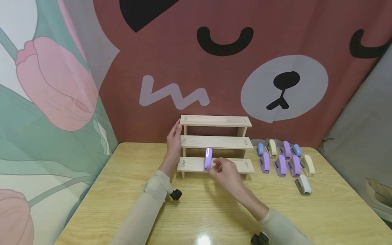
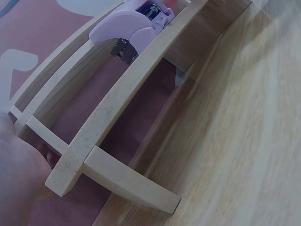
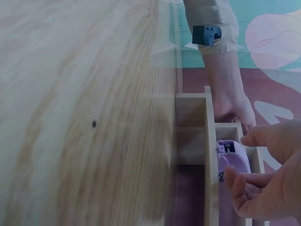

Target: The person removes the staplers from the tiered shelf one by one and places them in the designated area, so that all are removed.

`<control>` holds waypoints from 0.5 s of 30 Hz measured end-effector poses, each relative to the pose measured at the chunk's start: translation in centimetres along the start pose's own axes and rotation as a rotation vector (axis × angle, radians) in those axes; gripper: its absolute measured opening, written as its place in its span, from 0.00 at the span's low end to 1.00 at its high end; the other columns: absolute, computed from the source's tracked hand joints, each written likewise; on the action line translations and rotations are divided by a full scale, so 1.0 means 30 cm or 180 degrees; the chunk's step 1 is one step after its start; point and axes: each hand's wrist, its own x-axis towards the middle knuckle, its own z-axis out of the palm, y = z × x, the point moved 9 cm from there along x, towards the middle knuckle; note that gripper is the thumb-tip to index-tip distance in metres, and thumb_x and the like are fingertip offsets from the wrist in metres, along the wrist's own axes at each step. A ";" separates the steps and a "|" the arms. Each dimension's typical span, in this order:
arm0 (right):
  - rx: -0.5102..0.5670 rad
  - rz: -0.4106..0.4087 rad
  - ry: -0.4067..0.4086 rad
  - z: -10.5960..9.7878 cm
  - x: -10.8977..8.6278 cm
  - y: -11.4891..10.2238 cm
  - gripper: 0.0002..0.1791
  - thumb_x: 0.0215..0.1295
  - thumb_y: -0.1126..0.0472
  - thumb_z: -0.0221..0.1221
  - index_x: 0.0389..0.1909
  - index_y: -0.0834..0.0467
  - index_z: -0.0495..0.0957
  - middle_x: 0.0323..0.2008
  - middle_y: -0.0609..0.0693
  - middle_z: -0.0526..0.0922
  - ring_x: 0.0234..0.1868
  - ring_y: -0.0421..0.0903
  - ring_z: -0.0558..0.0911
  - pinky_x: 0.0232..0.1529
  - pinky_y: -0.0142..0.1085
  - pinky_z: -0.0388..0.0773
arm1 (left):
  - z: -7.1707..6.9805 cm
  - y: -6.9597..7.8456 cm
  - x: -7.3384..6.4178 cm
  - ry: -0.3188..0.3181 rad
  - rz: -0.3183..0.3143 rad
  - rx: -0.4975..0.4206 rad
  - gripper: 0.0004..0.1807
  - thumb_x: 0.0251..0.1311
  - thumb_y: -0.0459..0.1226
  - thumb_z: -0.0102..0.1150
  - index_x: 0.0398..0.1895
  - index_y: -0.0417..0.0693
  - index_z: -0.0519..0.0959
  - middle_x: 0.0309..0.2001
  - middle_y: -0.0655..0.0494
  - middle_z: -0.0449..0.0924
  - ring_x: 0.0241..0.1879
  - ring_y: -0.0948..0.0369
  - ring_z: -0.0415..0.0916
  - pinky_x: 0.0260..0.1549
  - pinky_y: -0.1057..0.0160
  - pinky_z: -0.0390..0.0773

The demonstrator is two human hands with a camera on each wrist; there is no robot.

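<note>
A pale three-tier wooden shelf (image 1: 215, 142) stands at the back of the table. My left hand (image 1: 174, 144) grips its left side; in the left wrist view some fingers are hidden behind the boards. On the lowest tier, near its middle, a purple stapler (image 1: 208, 158) stands with its rounded handle up; its metal mechanism shows in the left wrist view. Just right of the stapler is my right hand (image 1: 228, 175), thumb and bent fingers apart, the thumb tip close to the stapler's front lower end. In the right wrist view the fingertips (image 3: 229, 175) overlap the stapler.
Right of the shelf, several more staplers stand in loose rows: purple ones (image 1: 281, 165), cream ones (image 1: 308, 165), small blue ones (image 1: 260, 149), and a white-and-grey one (image 1: 304, 184) nearer the front. A printed curtain (image 1: 153, 126) hangs right behind the table (image 1: 190, 207).
</note>
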 end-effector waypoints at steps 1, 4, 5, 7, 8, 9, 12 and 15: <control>0.0044 0.0007 -0.0015 0.005 0.005 0.002 0.22 0.59 0.58 0.72 0.48 0.69 0.82 0.33 0.51 0.83 0.33 0.44 0.82 0.32 0.36 0.82 | 0.003 0.001 0.000 -0.0004 0.0012 0.0001 0.28 0.68 0.65 0.52 0.69 0.78 0.74 0.70 0.74 0.67 0.73 0.60 0.56 0.71 0.51 0.57; 0.0146 0.0018 -0.0050 0.021 0.019 0.010 0.24 0.58 0.58 0.74 0.50 0.70 0.82 0.32 0.51 0.82 0.32 0.44 0.81 0.29 0.35 0.82 | 0.009 0.008 0.002 -0.0007 0.0090 -0.0004 0.28 0.68 0.64 0.52 0.70 0.75 0.74 0.70 0.73 0.67 0.73 0.61 0.58 0.71 0.53 0.57; 0.0175 0.0025 -0.0057 0.025 0.022 0.012 0.25 0.58 0.58 0.74 0.50 0.71 0.81 0.31 0.51 0.82 0.31 0.44 0.81 0.28 0.34 0.82 | 0.010 0.010 0.002 -0.0009 0.0112 -0.0003 0.28 0.69 0.63 0.52 0.70 0.74 0.74 0.70 0.73 0.68 0.72 0.62 0.58 0.71 0.54 0.58; 0.0186 0.0033 -0.0062 0.031 0.029 0.016 0.26 0.57 0.58 0.75 0.50 0.71 0.81 0.30 0.51 0.82 0.30 0.44 0.80 0.26 0.34 0.81 | 0.011 0.012 0.000 -0.0013 0.0132 -0.0005 0.28 0.69 0.63 0.52 0.70 0.74 0.74 0.69 0.73 0.68 0.72 0.63 0.59 0.71 0.54 0.58; 0.0183 0.0037 -0.0063 0.034 0.031 0.016 0.26 0.57 0.57 0.75 0.50 0.71 0.81 0.29 0.51 0.81 0.29 0.44 0.80 0.25 0.34 0.81 | 0.011 0.012 -0.001 -0.0016 0.0134 -0.0010 0.28 0.69 0.63 0.52 0.70 0.74 0.74 0.69 0.73 0.69 0.72 0.63 0.59 0.71 0.54 0.58; 0.0187 0.0036 -0.0066 0.036 0.033 0.017 0.26 0.57 0.57 0.75 0.49 0.71 0.81 0.29 0.51 0.81 0.28 0.44 0.79 0.24 0.35 0.80 | 0.011 0.010 -0.002 -0.0022 0.0121 -0.0009 0.28 0.69 0.63 0.52 0.70 0.74 0.74 0.69 0.74 0.68 0.72 0.63 0.59 0.71 0.54 0.58; 0.0203 0.0027 -0.0065 0.044 0.040 0.017 0.23 0.57 0.57 0.75 0.46 0.69 0.82 0.27 0.50 0.81 0.26 0.44 0.78 0.23 0.36 0.79 | 0.009 0.005 -0.004 -0.0017 0.0081 0.0025 0.29 0.69 0.64 0.51 0.71 0.76 0.73 0.70 0.75 0.67 0.72 0.63 0.57 0.71 0.53 0.57; 0.0241 0.0010 -0.0065 0.053 0.046 0.019 0.20 0.57 0.58 0.75 0.43 0.67 0.82 0.28 0.50 0.80 0.25 0.44 0.77 0.22 0.36 0.78 | 0.006 0.000 -0.004 -0.0014 0.0055 0.0056 0.29 0.68 0.65 0.51 0.71 0.76 0.72 0.70 0.76 0.66 0.73 0.61 0.56 0.71 0.51 0.57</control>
